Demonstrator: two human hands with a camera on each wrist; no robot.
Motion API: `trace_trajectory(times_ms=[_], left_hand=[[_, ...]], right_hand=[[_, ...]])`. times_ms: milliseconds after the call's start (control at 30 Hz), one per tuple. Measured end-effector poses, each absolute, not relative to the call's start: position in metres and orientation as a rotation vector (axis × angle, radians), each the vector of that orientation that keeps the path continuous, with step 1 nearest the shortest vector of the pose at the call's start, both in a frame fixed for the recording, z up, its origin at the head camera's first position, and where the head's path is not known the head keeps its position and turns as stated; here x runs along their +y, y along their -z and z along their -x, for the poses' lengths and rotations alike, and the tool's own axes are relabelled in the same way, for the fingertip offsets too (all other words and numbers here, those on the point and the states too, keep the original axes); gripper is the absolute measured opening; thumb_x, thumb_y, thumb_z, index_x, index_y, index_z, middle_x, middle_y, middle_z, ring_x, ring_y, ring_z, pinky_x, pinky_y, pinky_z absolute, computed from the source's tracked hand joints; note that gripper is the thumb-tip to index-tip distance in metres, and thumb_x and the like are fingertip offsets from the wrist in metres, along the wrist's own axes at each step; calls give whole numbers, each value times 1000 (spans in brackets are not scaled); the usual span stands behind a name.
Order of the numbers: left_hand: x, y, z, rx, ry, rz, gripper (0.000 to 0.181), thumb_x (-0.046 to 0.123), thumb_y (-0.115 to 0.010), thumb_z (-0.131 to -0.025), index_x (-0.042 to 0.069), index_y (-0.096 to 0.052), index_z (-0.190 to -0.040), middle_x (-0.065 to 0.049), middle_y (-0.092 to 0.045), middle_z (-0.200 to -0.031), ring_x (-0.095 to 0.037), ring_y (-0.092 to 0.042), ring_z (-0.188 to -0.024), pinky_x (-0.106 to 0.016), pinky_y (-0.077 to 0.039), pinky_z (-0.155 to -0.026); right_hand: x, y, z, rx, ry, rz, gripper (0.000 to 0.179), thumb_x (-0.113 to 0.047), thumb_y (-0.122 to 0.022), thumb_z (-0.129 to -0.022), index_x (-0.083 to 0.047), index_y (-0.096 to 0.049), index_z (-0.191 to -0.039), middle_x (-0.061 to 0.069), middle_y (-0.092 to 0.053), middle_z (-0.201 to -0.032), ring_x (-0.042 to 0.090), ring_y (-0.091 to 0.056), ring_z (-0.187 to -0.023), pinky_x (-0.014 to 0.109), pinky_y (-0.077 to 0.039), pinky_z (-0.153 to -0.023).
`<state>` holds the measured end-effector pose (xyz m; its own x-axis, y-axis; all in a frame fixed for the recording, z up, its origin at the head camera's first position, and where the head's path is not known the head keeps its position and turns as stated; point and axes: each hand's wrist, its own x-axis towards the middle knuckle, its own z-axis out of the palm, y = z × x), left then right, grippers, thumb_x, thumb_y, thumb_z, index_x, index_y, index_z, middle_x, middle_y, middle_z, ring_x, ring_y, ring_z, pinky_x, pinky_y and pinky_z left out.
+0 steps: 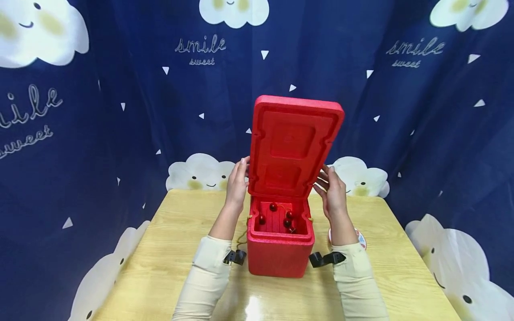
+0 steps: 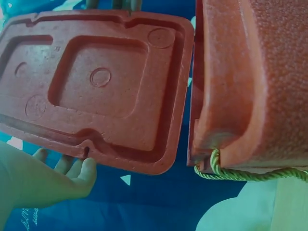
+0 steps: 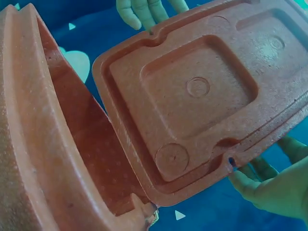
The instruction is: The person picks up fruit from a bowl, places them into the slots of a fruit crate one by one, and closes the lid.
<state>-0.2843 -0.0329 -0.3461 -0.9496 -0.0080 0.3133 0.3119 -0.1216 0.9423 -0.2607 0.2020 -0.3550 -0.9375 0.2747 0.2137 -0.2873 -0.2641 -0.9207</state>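
A red foam box stands on the table, its top uncovered. Above its rear part the matching red lid is tilted steeply, recessed underside toward me. My left hand holds the lid's left edge, with the thumb at a notch and the fingers partly behind, as the left wrist view shows. At the opposite edge my right hand holds it likewise, thumb by the notch. Inside the box lie several small dark red balls. A twisted gold cord runs along the box's side.
Partly hidden by my right forearm, a round white item with coloured print lies on the wooden table. A dark blue curtain with clouds surrounds the table's back and sides.
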Motion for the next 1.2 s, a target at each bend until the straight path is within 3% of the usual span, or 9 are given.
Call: trace_trajectory(times_ms=[167,333,667,867,1100,1200], left_hand=[[-32,345,287,-1930,2214,357,57,49,-33,-96,11,-46,-136,-13,-52,-123,-29,-47,-113,-54,-32,-94],[-31,345,287,-1931,2246,334,58,48,-33,-97,6,-47,-135,-15,-52,-129,-28,-47,-118,-50,-32,-95],[-30,349,288,-1897,2239,243,55,45,-36,-97,-1,-57,-121,-18,-58,-115,-30,-49,-112,-52,-33,-92],[-32,351,288,-1890,2244,263,55,44,-37,-97,-1,-57,-122,-16,-57,-121,-27,-49,-116,-49,-35,-95],[-34,354,286,-1877,2246,307,57,44,-41,-96,-2,-53,-128,-16,-56,-122,-25,-52,-111,-38,-40,-94],[-33,353,286,-1882,2284,316,58,45,-39,-96,-2,-51,-129,-17,-55,-121,-28,-54,-107,-40,-43,-90]], right_hand=[[207,351,262,-1570,-2255,-52,48,-37,-39,-99,2,-52,-124,6,-61,-105,24,-55,-101,40,-42,-94],[211,352,263,-1488,-2265,-97,33,-33,-44,-98,-10,-68,-98,5,-65,-96,23,-58,-94,38,-46,-88],[210,355,264,-1464,-2272,-64,29,-26,-45,-98,-18,-69,-83,0,-66,-84,16,-59,-85,32,-45,-83],[209,352,266,-1418,-2238,-76,29,-17,-43,-99,-11,-68,-87,0,-66,-80,11,-61,-76,26,-47,-75],[208,356,263,-1479,-2230,-87,35,-20,-47,-98,10,-61,-108,4,-68,-83,13,-64,-68,22,-52,-61],[208,354,259,-1538,-2226,-38,35,-23,-48,-97,6,-64,-109,2,-67,-85,12,-62,-73,22,-51,-64]])
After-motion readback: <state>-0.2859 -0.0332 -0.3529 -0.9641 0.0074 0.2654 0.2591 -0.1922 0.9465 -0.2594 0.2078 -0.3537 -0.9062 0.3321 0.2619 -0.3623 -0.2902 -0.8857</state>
